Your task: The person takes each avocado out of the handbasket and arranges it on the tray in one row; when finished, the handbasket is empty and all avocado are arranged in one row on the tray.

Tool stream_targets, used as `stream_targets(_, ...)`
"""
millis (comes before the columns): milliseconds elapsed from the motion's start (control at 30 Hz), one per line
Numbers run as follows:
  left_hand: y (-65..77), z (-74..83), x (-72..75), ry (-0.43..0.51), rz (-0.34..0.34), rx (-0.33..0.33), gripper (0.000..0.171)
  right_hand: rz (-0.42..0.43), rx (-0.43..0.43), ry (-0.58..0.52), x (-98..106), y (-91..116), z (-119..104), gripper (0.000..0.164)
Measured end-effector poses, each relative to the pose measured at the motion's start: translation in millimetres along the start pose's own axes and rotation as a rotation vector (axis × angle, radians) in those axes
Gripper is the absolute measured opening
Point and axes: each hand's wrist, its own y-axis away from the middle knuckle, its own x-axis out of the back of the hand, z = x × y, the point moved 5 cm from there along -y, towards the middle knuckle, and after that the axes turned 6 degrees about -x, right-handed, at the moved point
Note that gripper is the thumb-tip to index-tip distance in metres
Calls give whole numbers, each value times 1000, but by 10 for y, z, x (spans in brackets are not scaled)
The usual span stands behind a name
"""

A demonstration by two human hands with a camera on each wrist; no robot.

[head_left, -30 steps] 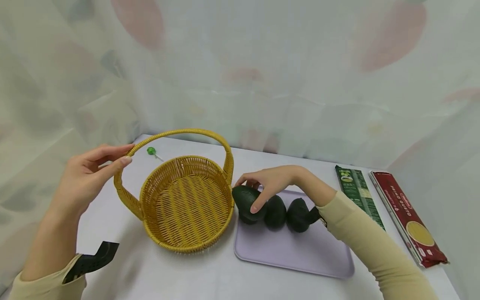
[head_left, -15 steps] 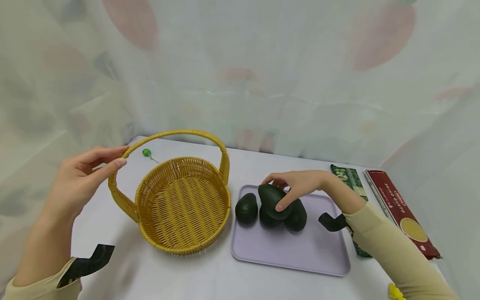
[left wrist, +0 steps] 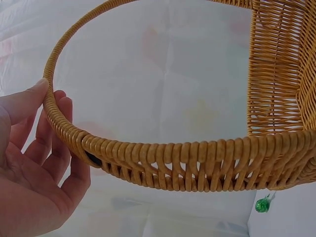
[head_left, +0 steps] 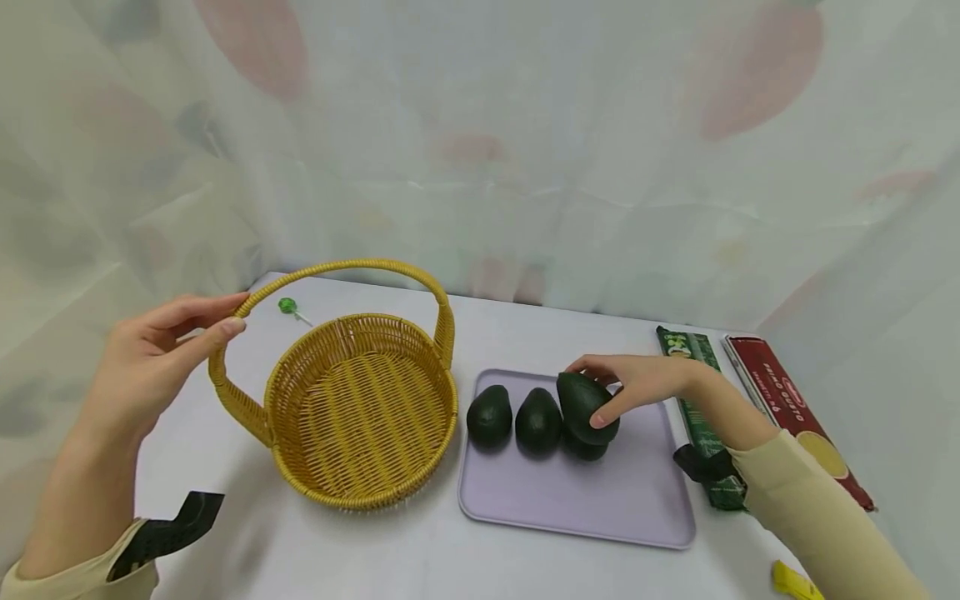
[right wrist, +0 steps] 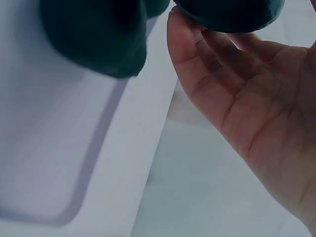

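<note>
My left hand [head_left: 153, 354] pinches the handle of a yellow woven basket [head_left: 360, 496] on its left side, thumb in front and fingers behind. The basket's inside is bare. With thumb and fingers my right hand [head_left: 645, 383] grips a dark green avocado [head_left: 583, 407], held over another avocado [head_left: 587, 450] that it mostly covers. Two more avocados, one in the middle [head_left: 538, 421] and one at the left [head_left: 490, 415], lie in a row on the lilac tray [head_left: 570, 508]. In the right wrist view the held avocado [right wrist: 237, 15] shows at the top edge, above the fingers.
A green lollipop [head_left: 288, 306] lies behind the basket. Right of the tray are a green packet [head_left: 701, 425] and a red pasta packet [head_left: 795, 408], partly behind the right arm. A yellow object [head_left: 795, 581] sits at the front right. A patterned curtain [head_left: 480, 167] hangs behind the table.
My right hand has moved right with the avocado, from above the left avocado to above the right one. My left hand still holds the handle; the view has shifted slightly.
</note>
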Motion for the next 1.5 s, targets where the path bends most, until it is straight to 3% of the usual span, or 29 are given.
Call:
stream_targets(300,19,11,34,-14,25,7,27,87,-19,-60,23,263,310,67)
stream_targets(633,36,8,46,15,43,4,27,191,-130,-116,-24,459,665,67)
stream_targets(1000,35,-10,37,-21,41,25,27,252,-193,-196,-137,454,910,72)
stream_targets(1500,15,-15,-5,-55,23,36,26,270,-238,-227,-246,374,1042,78)
